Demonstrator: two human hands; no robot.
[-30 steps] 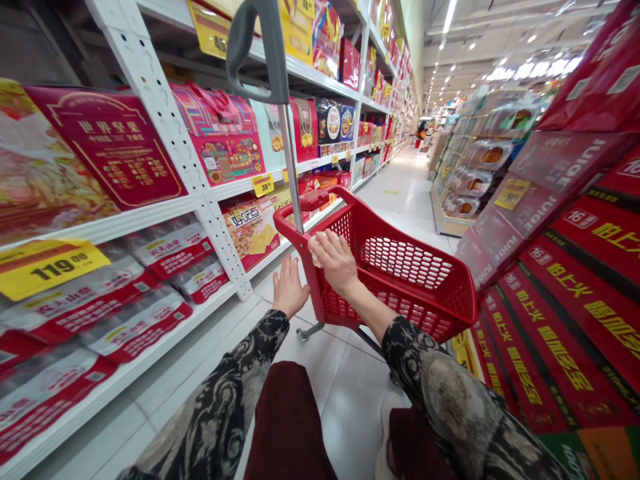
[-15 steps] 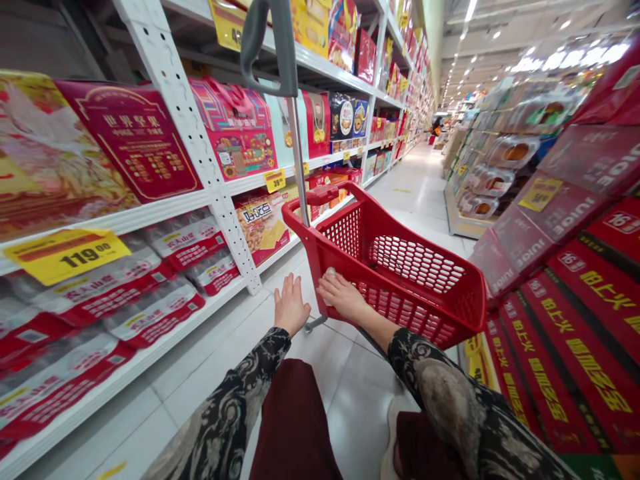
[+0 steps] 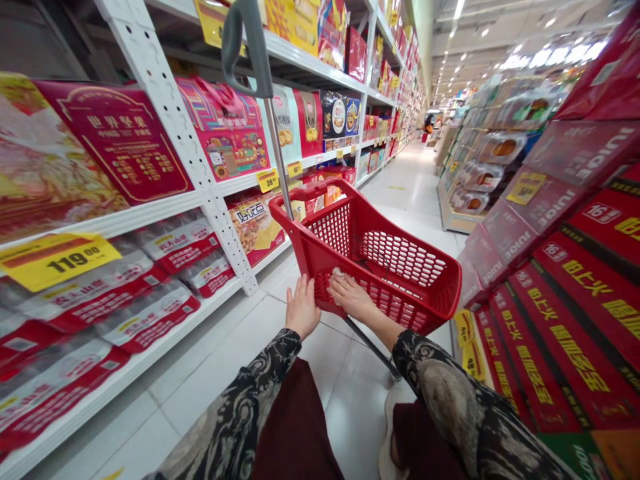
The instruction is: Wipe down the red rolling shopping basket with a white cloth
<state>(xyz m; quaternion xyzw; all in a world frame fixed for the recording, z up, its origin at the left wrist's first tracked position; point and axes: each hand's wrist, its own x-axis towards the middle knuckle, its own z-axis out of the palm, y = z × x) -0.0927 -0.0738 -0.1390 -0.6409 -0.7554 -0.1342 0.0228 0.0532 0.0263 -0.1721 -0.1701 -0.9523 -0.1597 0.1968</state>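
A red shopping cart basket (image 3: 405,257) with perforated walls stands tilted in front of my knees, a grey handle (image 3: 249,47) rising from its left end on a metal pole. My right hand (image 3: 353,295) lies against the basket's near side, fingers extended and close together. A small white cloth (image 3: 338,272) peeks out at its fingertips; most of it is hidden under the hand. My left hand (image 3: 303,308) is at the basket's lower left corner, fingers apart and nothing visible in it. Whether it touches the basket is hard to tell.
Shelves (image 3: 170,203) with gift boxes and wrapped bottle packs line the left. Stacked red drink cartons (image 3: 555,333) stand close on the right. Behind them is a display of packaged goods (image 3: 487,160). A tiled aisle (image 3: 400,190) runs ahead, with a person far off.
The basket has shifted left in view and its near side has turned. My left hand has moved right and up to the basket's corner. My right hand has slid slightly right along its side.
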